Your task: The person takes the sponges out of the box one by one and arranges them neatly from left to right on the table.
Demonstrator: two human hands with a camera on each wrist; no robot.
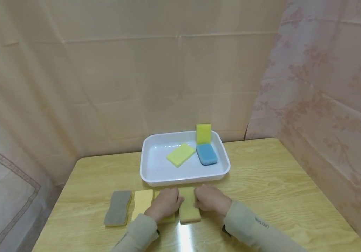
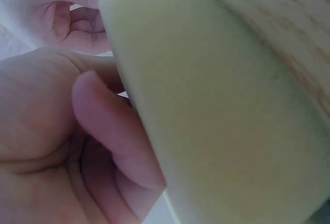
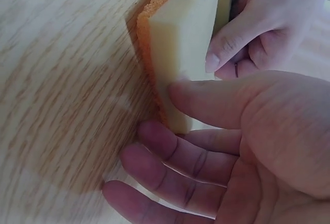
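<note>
**Desk:** Hands at work on a wooden table [image 1: 262, 175], then. What sits between them?

**Photographer:** A pale yellow sponge [image 1: 189, 206] with an orange scouring edge, lying at the near side of the table just in front of a white tray [image 1: 149, 164]. The left hand [image 1: 164, 203] is on its left flank, the right hand [image 1: 210, 199] on its right, so the sponge lies squarely between the two.

**Desk:** Are they gripping it?

**Photographer:** The right wrist view shows the right thumb laid against the sponge's pale face, while the other fingers [image 3: 170, 172] spread loosely below it, barely bent. The left hand's fingers curl round the far edge. In the left wrist view the sponge [image 2: 221, 110] fills most of the picture, with the thumb [image 2: 111, 131] pressed along its side.

**Desk:** Flat or lifted?

**Photographer:** From the head camera it looks flat; the right wrist view shows its orange edge [image 3: 147, 44] down against the wood grain, so it may be tipped. I cannot tell which.

**Desk:** And around it?

**Photographer:** To the left, partly under the left hand, lies another yellow sponge [image 1: 143, 203], and beyond that a grey sponge [image 1: 117, 208]. Inside the tray are a yellow-green sponge [image 1: 180, 154] lying flat, a blue sponge [image 1: 206, 154] beside it, and a bright yellow sponge [image 1: 203, 133] leaning upright against the far wall. Beige cloth [image 1: 136, 70] hangs behind.
</note>
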